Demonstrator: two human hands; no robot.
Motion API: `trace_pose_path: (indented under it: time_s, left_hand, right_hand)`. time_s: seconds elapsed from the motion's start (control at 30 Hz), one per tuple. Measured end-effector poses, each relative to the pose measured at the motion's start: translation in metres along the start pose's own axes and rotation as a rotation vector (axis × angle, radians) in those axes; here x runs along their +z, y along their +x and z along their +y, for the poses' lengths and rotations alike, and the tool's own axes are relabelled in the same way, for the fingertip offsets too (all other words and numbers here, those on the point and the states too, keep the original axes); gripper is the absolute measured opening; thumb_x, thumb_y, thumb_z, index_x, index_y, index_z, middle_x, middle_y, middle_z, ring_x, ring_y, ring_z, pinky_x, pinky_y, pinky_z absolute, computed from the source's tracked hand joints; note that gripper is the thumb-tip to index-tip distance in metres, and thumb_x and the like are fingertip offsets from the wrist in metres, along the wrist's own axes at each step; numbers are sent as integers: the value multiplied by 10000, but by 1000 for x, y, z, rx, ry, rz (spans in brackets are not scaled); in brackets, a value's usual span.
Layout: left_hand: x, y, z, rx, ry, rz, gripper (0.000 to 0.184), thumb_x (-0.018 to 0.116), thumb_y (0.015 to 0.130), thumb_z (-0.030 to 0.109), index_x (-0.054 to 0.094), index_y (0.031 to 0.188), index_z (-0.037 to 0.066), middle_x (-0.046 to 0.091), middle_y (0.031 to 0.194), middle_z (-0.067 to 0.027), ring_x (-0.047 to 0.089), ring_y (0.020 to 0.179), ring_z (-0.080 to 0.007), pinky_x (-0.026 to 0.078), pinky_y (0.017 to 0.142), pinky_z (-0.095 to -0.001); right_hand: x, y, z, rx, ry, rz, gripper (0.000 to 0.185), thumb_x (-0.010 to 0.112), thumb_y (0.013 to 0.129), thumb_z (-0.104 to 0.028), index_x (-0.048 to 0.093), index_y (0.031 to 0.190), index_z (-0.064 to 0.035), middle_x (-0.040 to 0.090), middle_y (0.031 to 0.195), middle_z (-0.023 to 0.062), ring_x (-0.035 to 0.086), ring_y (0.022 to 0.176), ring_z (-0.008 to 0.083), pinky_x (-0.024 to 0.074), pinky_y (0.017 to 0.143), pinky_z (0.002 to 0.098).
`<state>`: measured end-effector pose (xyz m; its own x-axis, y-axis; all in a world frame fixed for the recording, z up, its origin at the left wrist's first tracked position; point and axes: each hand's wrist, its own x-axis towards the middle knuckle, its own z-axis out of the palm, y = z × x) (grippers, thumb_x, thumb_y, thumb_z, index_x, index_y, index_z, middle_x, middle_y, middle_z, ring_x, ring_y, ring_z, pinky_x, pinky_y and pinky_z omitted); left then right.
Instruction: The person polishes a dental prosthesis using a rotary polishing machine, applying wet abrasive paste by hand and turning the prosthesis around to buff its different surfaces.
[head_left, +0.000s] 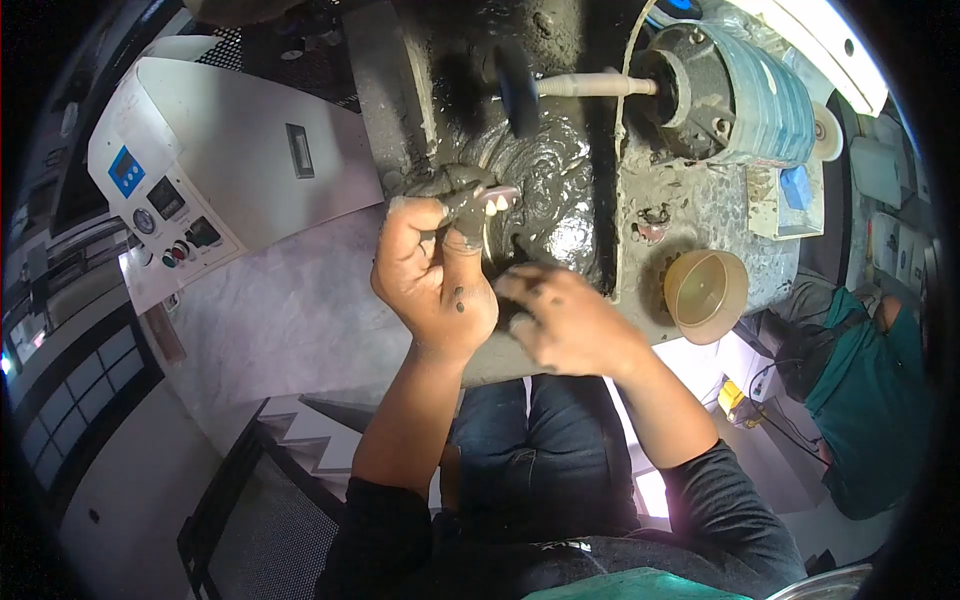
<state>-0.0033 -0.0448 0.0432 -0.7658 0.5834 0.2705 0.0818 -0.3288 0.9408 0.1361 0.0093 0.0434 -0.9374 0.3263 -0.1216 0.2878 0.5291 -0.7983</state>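
My left hand (435, 275) is raised over the front of a tray of wet grey slurry (565, 190). Its fingers and thumb pinch a denture (497, 197) with a dark reddish base, and a few pale teeth show along its lower side. Grey paste coats the fingertips. Lower and to the right, my right hand (575, 320) is at the near edge of the slurry, apart from the denture. Motion blurs its fingers, but thumb and forefinger look spread with nothing visible between them. Dark grey spots dot both hands.
A polishing lathe (730, 95) stands at the back right, its shaft carrying a dark wheel (517, 90) over the slurry. A yellowish bowl (705, 295) sits at the right edge. At left is a white machine (250, 130) with a control panel. A person in green (870, 400) is at right.
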Motion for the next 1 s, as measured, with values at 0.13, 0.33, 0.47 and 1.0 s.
trace_pose_path:
  time_s: [0.13,0.33,0.47,1.0]
  left_hand:
    - [-1,-2,-7,-85,28,6,122,561,953,63,501,935,-41,636,939,-117,601,821,-110,476,722,-231]
    - [5,6,-33,-249,16,-96,76,522,894,-97,524,928,-30,623,865,-60,550,743,-45,433,646,-183]
    - [20,14,-48,-438,-96,17,176,502,845,-168,553,879,-3,591,778,1,494,661,-24,377,569,-184]
    - [16,13,-46,-307,-93,25,148,535,869,-147,527,909,-5,599,853,-29,511,712,-28,390,611,-177]
  right_hand:
    - [-35,5,8,29,598,228,333,497,792,-118,615,1063,35,659,1039,169,665,868,282,536,813,389]
    - [-28,35,17,-190,497,640,465,514,773,0,543,1237,-7,657,1125,191,663,972,292,485,935,383]
    - [-20,52,29,145,306,710,312,565,755,30,692,1039,7,685,1038,182,676,906,249,503,850,321]
    - [-20,53,15,115,310,780,255,595,790,57,674,1028,11,695,1013,147,661,850,155,531,756,285]
